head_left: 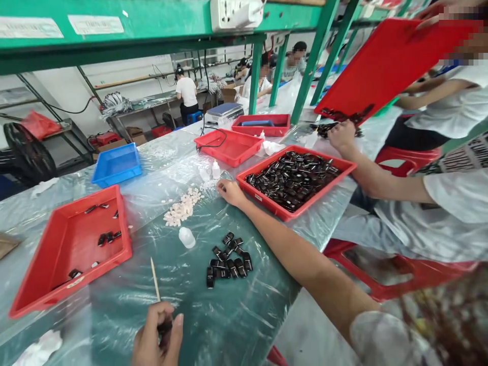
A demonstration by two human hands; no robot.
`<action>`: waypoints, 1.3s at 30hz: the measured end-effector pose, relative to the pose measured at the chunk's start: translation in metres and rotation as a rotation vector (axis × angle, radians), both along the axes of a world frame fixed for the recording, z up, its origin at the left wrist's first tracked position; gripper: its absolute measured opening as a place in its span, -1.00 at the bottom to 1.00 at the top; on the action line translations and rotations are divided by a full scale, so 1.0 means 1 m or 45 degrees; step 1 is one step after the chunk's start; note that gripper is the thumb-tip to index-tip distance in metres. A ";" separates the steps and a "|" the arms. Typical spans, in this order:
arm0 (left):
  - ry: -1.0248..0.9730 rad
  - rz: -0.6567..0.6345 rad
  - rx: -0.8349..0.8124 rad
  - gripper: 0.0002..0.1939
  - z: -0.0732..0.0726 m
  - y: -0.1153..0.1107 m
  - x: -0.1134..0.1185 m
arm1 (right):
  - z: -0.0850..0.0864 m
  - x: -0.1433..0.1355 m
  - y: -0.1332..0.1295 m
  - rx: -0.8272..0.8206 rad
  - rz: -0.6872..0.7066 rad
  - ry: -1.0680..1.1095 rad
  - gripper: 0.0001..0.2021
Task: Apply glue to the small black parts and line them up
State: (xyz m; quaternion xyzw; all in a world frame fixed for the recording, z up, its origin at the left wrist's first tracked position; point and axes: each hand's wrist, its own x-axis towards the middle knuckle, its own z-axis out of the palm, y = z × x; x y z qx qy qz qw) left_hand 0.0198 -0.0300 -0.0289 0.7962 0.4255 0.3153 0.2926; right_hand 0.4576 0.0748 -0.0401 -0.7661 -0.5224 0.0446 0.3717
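My left hand (158, 333), at the bottom, is closed around a thin pale stick (154, 279) that points up; something dark shows between its fingers. My right hand (231, 193) reaches across from the right with curled fingers, beside small white bits and the left wall of a red tray (263, 199) full of black glossy parts. Whatever it may hold is too small to make out. Several black parts (229, 259) lie in a group between my hands. Left of them are a white cap-like piece (186, 237) and a pile of pale pieces (183, 207).
A red tray (124, 223) with several black parts lies left, a blue tray (117, 163) behind it. White bottles (216, 170) stand near an empty red tray (231, 147). At right, a person tilts a large red tray (381, 66). Green posts rise behind.
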 end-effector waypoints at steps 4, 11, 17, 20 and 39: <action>-0.056 0.070 -0.128 -0.76 0.008 -0.005 -0.004 | 0.032 -0.032 -0.017 0.184 0.056 0.113 -0.86; -0.035 -0.107 -0.257 -0.84 0.015 -0.002 -0.018 | 0.082 -0.145 -0.081 0.443 0.691 0.499 -0.89; -0.270 -0.070 -0.410 -0.80 0.019 -0.002 -0.023 | 0.076 -0.213 -0.121 -0.066 1.290 1.111 -0.73; -0.313 -0.090 -0.393 -0.75 0.020 -0.002 -0.023 | 0.062 -0.223 -0.119 -0.170 1.334 1.191 -0.69; -0.313 -0.379 -0.233 -0.84 0.015 -0.007 -0.021 | 0.042 -0.241 -0.128 -0.599 1.184 1.742 -0.64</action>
